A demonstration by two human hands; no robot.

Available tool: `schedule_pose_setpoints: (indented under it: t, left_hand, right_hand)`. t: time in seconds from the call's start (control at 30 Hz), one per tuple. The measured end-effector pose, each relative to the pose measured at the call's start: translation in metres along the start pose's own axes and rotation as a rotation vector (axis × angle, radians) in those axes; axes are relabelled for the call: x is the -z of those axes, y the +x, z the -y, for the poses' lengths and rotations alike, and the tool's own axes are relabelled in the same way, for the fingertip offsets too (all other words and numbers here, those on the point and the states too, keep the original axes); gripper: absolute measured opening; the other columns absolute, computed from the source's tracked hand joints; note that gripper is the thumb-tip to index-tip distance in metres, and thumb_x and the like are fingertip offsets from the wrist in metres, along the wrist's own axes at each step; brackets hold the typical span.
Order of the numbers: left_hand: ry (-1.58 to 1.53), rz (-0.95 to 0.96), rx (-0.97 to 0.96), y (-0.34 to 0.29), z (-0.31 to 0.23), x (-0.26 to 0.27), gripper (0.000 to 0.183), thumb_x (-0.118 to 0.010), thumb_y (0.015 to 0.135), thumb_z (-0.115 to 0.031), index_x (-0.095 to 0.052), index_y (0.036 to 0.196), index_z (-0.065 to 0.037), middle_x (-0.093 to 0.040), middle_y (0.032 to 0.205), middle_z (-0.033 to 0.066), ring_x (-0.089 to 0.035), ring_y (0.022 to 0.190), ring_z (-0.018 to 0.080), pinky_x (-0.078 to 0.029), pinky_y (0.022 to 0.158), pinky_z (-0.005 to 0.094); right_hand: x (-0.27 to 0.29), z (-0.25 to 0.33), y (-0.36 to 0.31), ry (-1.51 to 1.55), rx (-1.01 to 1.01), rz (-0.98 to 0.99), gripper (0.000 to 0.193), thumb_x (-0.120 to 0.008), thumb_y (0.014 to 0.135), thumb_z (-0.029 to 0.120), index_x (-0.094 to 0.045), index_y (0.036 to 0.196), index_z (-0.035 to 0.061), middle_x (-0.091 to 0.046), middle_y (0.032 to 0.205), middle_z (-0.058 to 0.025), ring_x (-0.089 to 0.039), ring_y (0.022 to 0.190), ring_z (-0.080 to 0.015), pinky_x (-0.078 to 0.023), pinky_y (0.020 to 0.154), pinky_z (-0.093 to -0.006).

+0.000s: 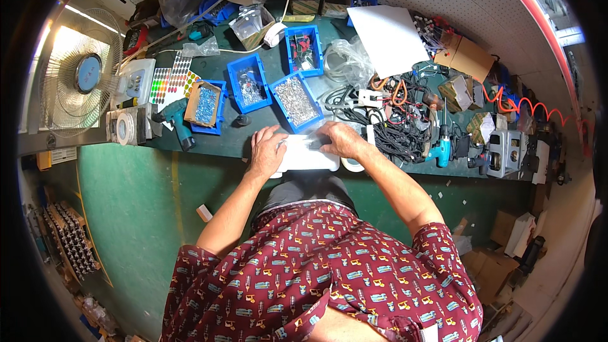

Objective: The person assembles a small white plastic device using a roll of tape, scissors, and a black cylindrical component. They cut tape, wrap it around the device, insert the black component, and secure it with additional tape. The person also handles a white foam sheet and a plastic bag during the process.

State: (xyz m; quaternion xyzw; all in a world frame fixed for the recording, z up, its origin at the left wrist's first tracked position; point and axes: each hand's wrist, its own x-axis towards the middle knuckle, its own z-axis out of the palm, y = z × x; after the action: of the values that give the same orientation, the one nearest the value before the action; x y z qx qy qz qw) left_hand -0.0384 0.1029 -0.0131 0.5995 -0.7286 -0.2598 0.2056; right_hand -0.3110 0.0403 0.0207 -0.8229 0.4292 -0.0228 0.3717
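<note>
A white, smooth, box-like piece (309, 161) lies at the front edge of the bench, close to my body. My left hand (266, 151) grips its left side, the thumb resting on top and the fingers reaching over the far edge. Over its right part my right hand (342, 140) is curled, fingertips pressed together near a small dark patch (315, 143) on the piece. What those fingertips pinch is too small to make out. Just beyond stands a blue bin of small silvery parts (276, 93). A small black round part (241, 120) sits left of that bin.
More blue bins (229, 76) stand behind. To the left lie a teal power drill (180, 128) and a wire-cage fan (88, 73). Rightward are tangled black cables (398, 136), another teal drill (441, 147), a grey metal frame (505, 152) and a large white sheet (389, 38).
</note>
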Motion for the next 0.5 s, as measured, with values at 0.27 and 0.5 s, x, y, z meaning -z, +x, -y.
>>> schedule_pose_setpoints:
  t: [0.27, 0.5]
  left_hand:
    - [-0.061, 0.030, 0.051, 0.005, 0.002, -0.002, 0.025, -0.069, 0.083, -0.014, -0.073, 0.108, -0.013, -0.061, 0.134, 0.0128, -0.049, 0.130, 0.0326, -0.034, 0.111, 0.0509]
    - [-0.084, 0.030, 0.051, 0.005, 0.003, -0.001, 0.023, -0.069, 0.083, -0.013, -0.073, 0.106, -0.013, -0.062, 0.131, 0.0113, -0.049, 0.129, 0.0313, -0.034, 0.111, 0.0498]
  right_hand:
    - [-0.009, -0.007, 0.003, 0.012, -0.043, 0.034, 0.035, -0.074, 0.084, 0.020, -0.072, 0.117, 0.0086, -0.068, 0.113, -0.0145, -0.065, 0.109, -0.0348, -0.052, 0.094, -0.0449]
    - [-0.014, -0.001, 0.001, -0.019, -0.116, 0.003, 0.032, -0.071, 0.088, 0.026, -0.072, 0.115, 0.0095, -0.069, 0.120, -0.0115, -0.066, 0.112, -0.0321, -0.053, 0.094, -0.0450]
